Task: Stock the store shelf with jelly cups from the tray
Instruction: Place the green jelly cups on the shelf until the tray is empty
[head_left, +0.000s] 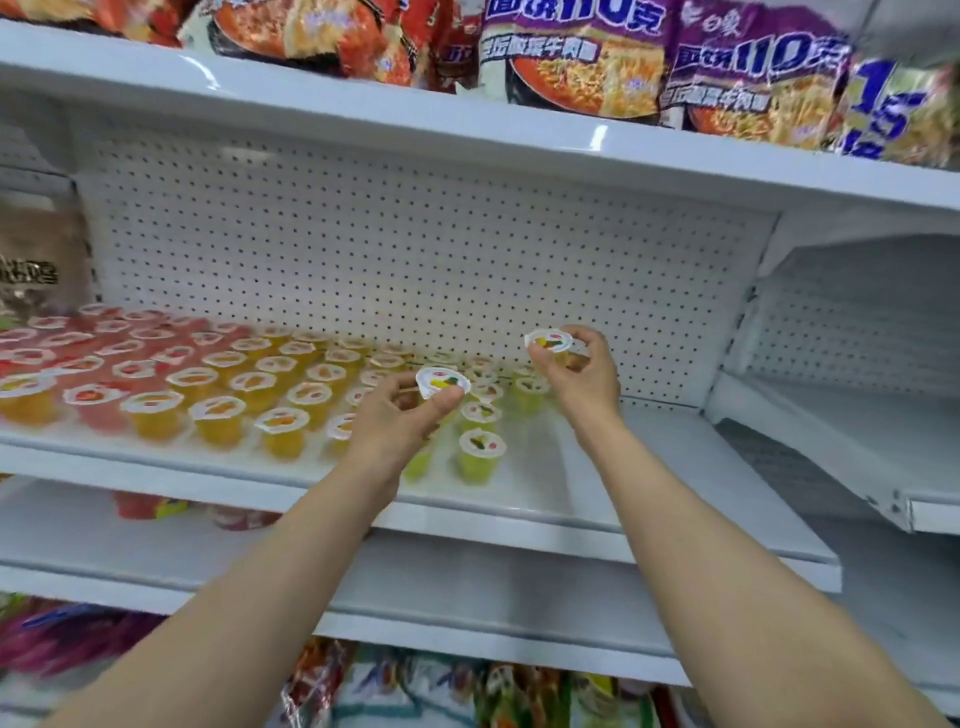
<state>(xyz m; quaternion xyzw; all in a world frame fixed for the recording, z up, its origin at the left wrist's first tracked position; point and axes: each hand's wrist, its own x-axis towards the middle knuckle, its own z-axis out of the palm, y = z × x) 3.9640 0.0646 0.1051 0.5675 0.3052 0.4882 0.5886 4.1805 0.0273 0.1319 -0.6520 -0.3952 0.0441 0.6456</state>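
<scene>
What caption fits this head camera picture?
Both hands, left and right, hold jelly cups above the shelf.

Retail shop, grocery or convenience type: white metal gondola shelf (649, 467) with a perforated pegboard back panel (415, 244), tiers above and below. Rows of sealed jelly cups (218, 415) fill its left and middle, red ones toward the left edge, then orange, then green (right end bare). Instant noodle packs (587, 57) with printed Chinese labels line the shelf above; more bagged snacks (467, 686) below.
</scene>
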